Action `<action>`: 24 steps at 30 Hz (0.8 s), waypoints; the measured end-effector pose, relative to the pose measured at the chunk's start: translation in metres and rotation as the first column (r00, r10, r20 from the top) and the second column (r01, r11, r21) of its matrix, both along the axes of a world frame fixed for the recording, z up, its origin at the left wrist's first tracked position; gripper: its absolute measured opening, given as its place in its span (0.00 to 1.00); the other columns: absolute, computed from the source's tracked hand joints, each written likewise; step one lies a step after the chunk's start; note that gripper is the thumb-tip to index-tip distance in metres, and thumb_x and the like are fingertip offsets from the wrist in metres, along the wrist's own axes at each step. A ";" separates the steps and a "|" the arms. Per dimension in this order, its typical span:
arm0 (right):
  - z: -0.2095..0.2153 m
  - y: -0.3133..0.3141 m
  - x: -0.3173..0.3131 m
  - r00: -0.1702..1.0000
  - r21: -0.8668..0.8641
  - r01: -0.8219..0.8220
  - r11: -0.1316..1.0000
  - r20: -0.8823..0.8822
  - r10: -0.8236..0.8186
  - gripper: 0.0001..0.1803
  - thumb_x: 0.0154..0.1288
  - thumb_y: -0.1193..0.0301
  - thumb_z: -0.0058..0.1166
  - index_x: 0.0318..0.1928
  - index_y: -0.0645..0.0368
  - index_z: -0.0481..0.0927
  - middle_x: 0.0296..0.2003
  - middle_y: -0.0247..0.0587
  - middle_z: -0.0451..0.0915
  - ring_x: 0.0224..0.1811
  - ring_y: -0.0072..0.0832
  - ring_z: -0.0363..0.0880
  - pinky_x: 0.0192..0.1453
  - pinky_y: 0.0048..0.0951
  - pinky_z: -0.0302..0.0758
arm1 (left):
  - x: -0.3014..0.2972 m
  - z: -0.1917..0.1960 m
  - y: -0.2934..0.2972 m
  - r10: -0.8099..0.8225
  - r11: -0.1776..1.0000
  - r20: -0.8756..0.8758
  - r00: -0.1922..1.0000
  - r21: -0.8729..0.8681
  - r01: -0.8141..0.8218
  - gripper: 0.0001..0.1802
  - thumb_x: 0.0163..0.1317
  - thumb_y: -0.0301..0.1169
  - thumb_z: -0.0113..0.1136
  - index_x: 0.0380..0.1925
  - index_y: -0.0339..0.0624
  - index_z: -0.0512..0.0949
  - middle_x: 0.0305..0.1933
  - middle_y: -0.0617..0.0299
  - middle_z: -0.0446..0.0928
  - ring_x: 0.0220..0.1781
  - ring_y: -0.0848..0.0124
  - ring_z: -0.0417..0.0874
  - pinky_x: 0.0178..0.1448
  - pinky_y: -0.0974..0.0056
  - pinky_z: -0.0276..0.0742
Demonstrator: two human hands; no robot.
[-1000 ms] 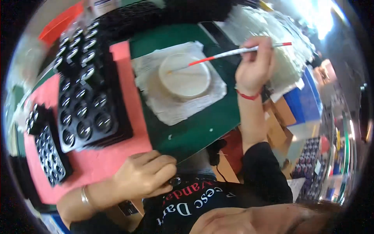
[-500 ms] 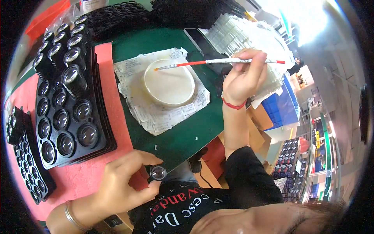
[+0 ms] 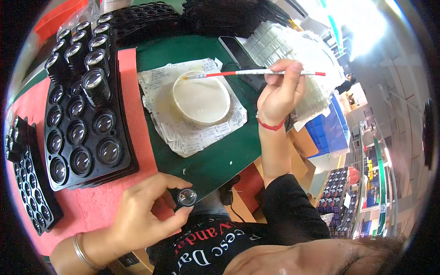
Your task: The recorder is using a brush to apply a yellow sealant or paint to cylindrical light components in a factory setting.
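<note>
Between thumb and fingers, my left hand (image 3: 146, 211) grips a small round lens piece (image 3: 187, 197) with a dark rim, near the table's front edge. My right hand (image 3: 283, 89) is closed on a thin paintbrush (image 3: 250, 72) with a red and white handle, held nearly level. The brush's bristle tip is at the far left rim of a round, shallow white dish (image 3: 201, 120); whether it touches the dish I cannot tell. Under the dish lies a stack of printed paper (image 3: 181, 140). On the left, a black tray (image 3: 91, 173) carries lenses in round wells, with taller black lens barrels (image 3: 95, 87) at its far part.
A pink cloth (image 3: 137, 110) lies under the tray, on the green table mat (image 3: 160, 48). A smaller black tray (image 3: 39, 192) stands far left. Beyond the dish are a dark flat device (image 3: 240, 52) and stacked clear trays (image 3: 275, 41). A blue bin (image 3: 327, 133) stands at right.
The brush and my right hand have shifted slightly left, the tip toward the dish's far rim. My left hand still holds the lens piece in nearly the same place.
</note>
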State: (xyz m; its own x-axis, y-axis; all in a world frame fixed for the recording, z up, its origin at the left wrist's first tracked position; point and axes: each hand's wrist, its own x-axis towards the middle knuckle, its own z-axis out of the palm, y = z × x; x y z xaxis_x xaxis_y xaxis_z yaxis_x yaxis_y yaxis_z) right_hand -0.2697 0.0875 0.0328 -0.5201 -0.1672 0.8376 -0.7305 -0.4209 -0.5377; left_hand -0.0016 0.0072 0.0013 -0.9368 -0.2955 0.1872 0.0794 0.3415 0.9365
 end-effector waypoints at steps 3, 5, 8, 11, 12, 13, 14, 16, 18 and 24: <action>-0.001 -0.002 0.003 0.999 -0.019 -0.044 0.999 0.003 0.044 0.19 0.66 0.62 0.37 0.21 0.59 0.70 0.18 0.31 0.67 0.18 0.14 0.58 0.22 0.16 0.54 | 0.001 0.001 0.000 0.002 1.000 0.023 1.000 0.007 -0.002 0.15 0.42 0.25 0.62 0.34 0.36 0.75 0.30 0.56 0.76 0.27 0.68 0.78 0.30 0.69 0.72; -0.001 -0.004 0.004 0.999 -0.026 -0.053 0.998 0.001 0.053 0.19 0.66 0.62 0.37 0.21 0.59 0.70 0.18 0.31 0.67 0.18 0.14 0.58 0.22 0.16 0.54 | 0.001 0.001 -0.001 0.008 1.000 0.031 0.999 0.013 -0.008 0.15 0.42 0.25 0.62 0.34 0.36 0.75 0.29 0.56 0.75 0.26 0.68 0.78 0.30 0.69 0.72; 0.000 -0.004 0.002 0.998 -0.038 -0.062 0.997 0.019 0.063 0.20 0.66 0.62 0.37 0.20 0.59 0.70 0.18 0.32 0.67 0.17 0.14 0.58 0.22 0.15 0.54 | 0.000 -0.002 -0.002 0.024 1.000 -0.027 0.999 -0.019 -0.025 0.15 0.43 0.26 0.62 0.34 0.36 0.75 0.28 0.56 0.75 0.26 0.69 0.77 0.30 0.69 0.72; -0.001 0.000 0.000 0.998 -0.025 -0.044 0.999 0.036 0.045 0.20 0.66 0.61 0.37 0.20 0.59 0.70 0.17 0.32 0.67 0.17 0.14 0.57 0.22 0.15 0.54 | -0.001 -0.003 0.001 0.026 0.999 -0.050 0.998 -0.020 -0.027 0.14 0.44 0.26 0.62 0.33 0.36 0.75 0.28 0.57 0.75 0.25 0.71 0.77 0.29 0.70 0.71; -0.001 -0.001 0.000 0.999 -0.027 -0.026 0.999 0.044 0.027 0.20 0.66 0.61 0.37 0.20 0.60 0.70 0.17 0.32 0.67 0.17 0.14 0.57 0.21 0.16 0.53 | 0.000 -0.002 0.000 0.022 1.000 -0.018 1.000 -0.002 -0.022 0.14 0.44 0.26 0.62 0.34 0.36 0.75 0.28 0.57 0.75 0.25 0.71 0.77 0.29 0.70 0.71; -0.001 -0.002 0.000 0.999 -0.029 -0.007 1.000 0.052 0.009 0.21 0.66 0.61 0.37 0.20 0.60 0.70 0.17 0.32 0.66 0.17 0.14 0.57 0.21 0.16 0.53 | 0.000 -0.001 0.000 0.017 1.000 0.014 1.000 0.017 -0.017 0.14 0.44 0.26 0.62 0.34 0.36 0.75 0.28 0.58 0.75 0.24 0.72 0.76 0.28 0.70 0.71; -0.001 -0.003 -0.001 0.999 -0.028 -0.008 1.000 0.052 0.010 0.21 0.66 0.61 0.37 0.20 0.60 0.70 0.17 0.32 0.66 0.17 0.14 0.57 0.21 0.16 0.53 | 0.000 -0.001 0.000 0.017 1.000 0.013 1.000 0.018 -0.018 0.14 0.44 0.26 0.62 0.34 0.36 0.75 0.28 0.58 0.75 0.24 0.72 0.76 0.28 0.70 0.71; -0.001 -0.003 -0.002 0.999 -0.030 -0.019 0.999 0.044 0.020 0.21 0.66 0.61 0.37 0.20 0.60 0.70 0.17 0.31 0.66 0.17 0.14 0.57 0.21 0.16 0.52 | -0.001 -0.002 0.000 0.024 1.000 -0.005 1.000 0.008 -0.024 0.15 0.44 0.25 0.62 0.35 0.36 0.74 0.27 0.59 0.75 0.23 0.73 0.76 0.27 0.71 0.70; 0.000 -0.003 -0.003 0.998 -0.040 -0.026 0.999 0.060 0.028 0.21 0.66 0.60 0.37 0.20 0.60 0.70 0.16 0.31 0.66 0.17 0.15 0.57 0.21 0.16 0.52 | 0.000 -0.001 0.000 0.028 0.999 0.018 0.999 0.042 -0.029 0.15 0.44 0.25 0.62 0.35 0.36 0.74 0.27 0.59 0.75 0.23 0.74 0.76 0.27 0.71 0.70; 0.002 -0.001 -0.007 0.991 -0.072 -0.060 0.996 0.114 0.068 0.21 0.66 0.60 0.38 0.19 0.59 0.69 0.16 0.31 0.65 0.17 0.14 0.56 0.21 0.16 0.52 | -0.002 -0.003 0.001 0.050 0.998 -0.016 0.999 0.046 -0.049 0.15 0.44 0.24 0.62 0.35 0.36 0.74 0.27 0.60 0.75 0.22 0.76 0.75 0.25 0.72 0.69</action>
